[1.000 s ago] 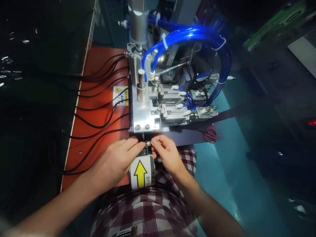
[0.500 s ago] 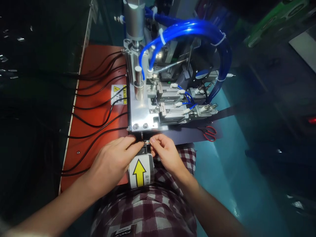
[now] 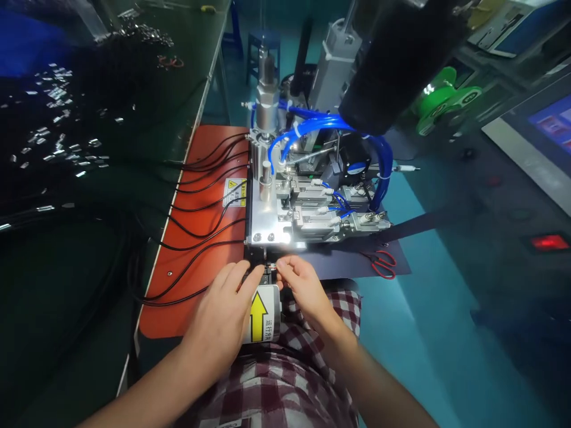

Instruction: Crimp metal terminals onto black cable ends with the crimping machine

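Observation:
My right hand [image 3: 302, 282] is closed, its thumb and forefinger pinching a small bright piece [image 3: 272, 266] whose kind is too small to make out. My left hand [image 3: 223, 303] lies palm down just left of it, thumb and forefinger spread apart, with the fingertips at the narrow black track [image 3: 266, 277] in front of the machine. What lies under those fingers is hidden. Between the hands and my body is a rounded cover with a yellow arrow [image 3: 257, 315]. Right behind the fingertips stands the metal machine [image 3: 266, 223] with its pneumatic cylinders.
Several black cables [image 3: 196, 247] run across the orange board [image 3: 178, 315] on the left. Red-handled scissors [image 3: 383, 265] lie on the dark plate at right. Blue air hoses [image 3: 386, 172] arch over the machine. A dark bench with a cable heap [image 3: 89, 238] stands far left.
The view has shifted, showing more of the bench and the room behind. Left thumb and forefinger look slightly further apart; my right hand keeps its pinch at the same place.

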### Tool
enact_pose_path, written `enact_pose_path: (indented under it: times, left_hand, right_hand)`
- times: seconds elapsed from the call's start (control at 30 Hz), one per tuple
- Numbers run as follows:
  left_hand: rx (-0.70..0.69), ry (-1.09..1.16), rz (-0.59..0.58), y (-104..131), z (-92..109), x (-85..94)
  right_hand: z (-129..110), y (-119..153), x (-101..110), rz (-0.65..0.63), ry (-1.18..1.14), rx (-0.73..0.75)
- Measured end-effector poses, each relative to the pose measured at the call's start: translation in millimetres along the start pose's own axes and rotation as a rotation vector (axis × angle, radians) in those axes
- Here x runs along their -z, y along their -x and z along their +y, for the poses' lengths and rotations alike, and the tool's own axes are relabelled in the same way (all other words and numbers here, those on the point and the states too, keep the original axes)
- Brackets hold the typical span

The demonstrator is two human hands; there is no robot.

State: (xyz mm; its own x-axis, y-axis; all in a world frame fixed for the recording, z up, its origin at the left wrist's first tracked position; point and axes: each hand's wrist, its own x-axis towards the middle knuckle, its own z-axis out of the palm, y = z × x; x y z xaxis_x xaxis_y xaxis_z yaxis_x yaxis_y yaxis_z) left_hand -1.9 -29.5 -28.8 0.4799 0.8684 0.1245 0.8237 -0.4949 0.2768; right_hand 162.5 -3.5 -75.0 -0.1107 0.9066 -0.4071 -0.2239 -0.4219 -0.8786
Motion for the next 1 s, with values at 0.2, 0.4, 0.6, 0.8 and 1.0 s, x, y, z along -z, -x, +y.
enact_pose_path:
  times: [0.2, 0.4, 0.6, 0.8, 1.0]
  left_hand:
    - [0.086, -0.078, 0.032, -6.2, 9.7, -9.2]
    - [0.111, -0.128, 0.056, -11.5, 14.1, -12.6]
    - [0.167, 0.032, 0.088, 4.7, 12.5, -11.9]
    - [0.360, 0.003, 0.060, 40.3, 9.8, -10.3]
    - [0.313, -0.134, 0.031, 45.3, -0.5, -12.6]
  right_hand:
    - [1.4, -1.2, -0.4, -0.009, -0.002, 0.029]
    - [3.8, -1.1, -2.8, 0.029, 0.016, 0.069]
    - [9.0, -0.5, -7.8, 0.061, 0.031, 0.115]
    - [8.6, -0.5, -6.2, 0.051, 0.014, 0.106]
    - [7.2, -0.7, -4.4, 0.038, 0.021, 0.097]
